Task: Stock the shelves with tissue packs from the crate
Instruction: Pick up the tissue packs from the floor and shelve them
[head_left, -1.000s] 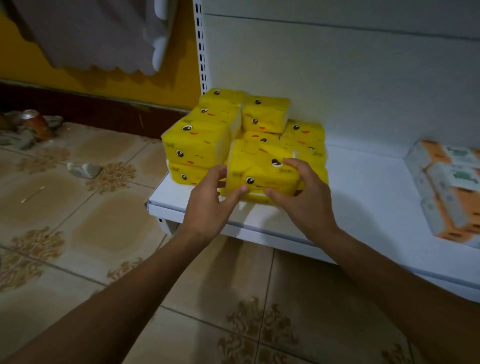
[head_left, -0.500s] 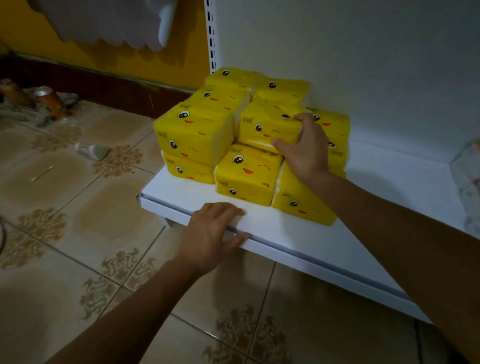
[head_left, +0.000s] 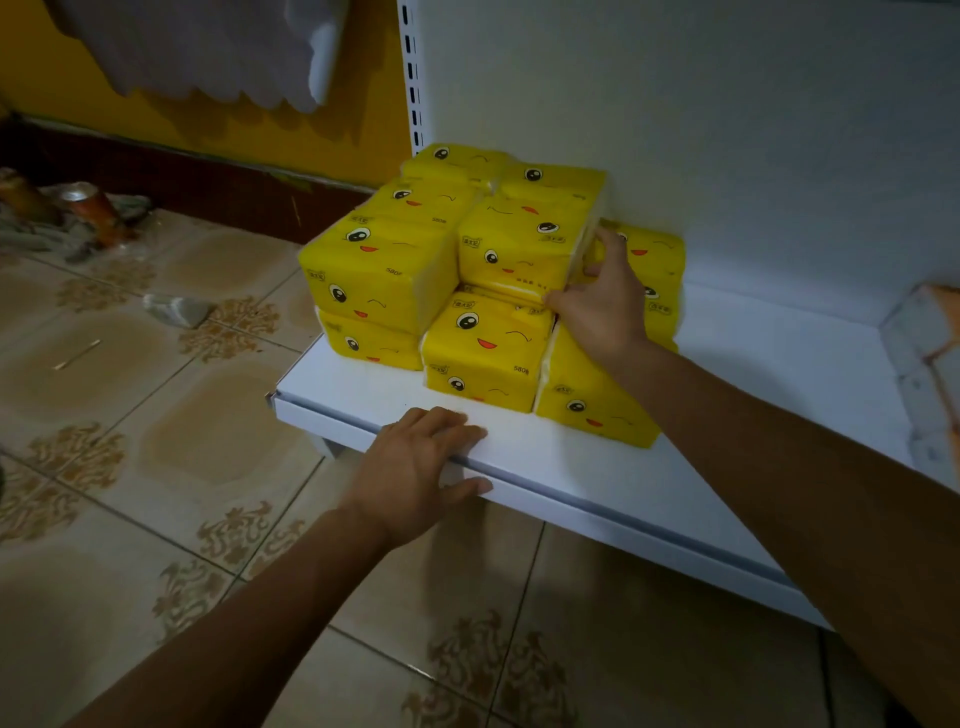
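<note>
Lower centre: left hand (head_left: 415, 465) rests on the front edge of the white shelf (head_left: 597, 467), fingers on top, thumb against the lip. Just beyond, mid-frame, yellow tissue packs (head_left: 384, 280) sit stacked two high at the shelf's left end. Right hand (head_left: 602, 306) clasps the right end of one upper tissue pack (head_left: 519, 244), thumb under its lower corner, fingers up its side. Hands apart. Far right edge: blurred orange-and-white packs (head_left: 930, 364). Upper left: a can (head_left: 96, 210) on the tiled floor (head_left: 156, 467).

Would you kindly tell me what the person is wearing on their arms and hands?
Nothing shows: the left hand and right hand are ungloved, both forearms are bare to the picture's edge, and no sleeve, watch, bracelet or ring is visible.
</note>
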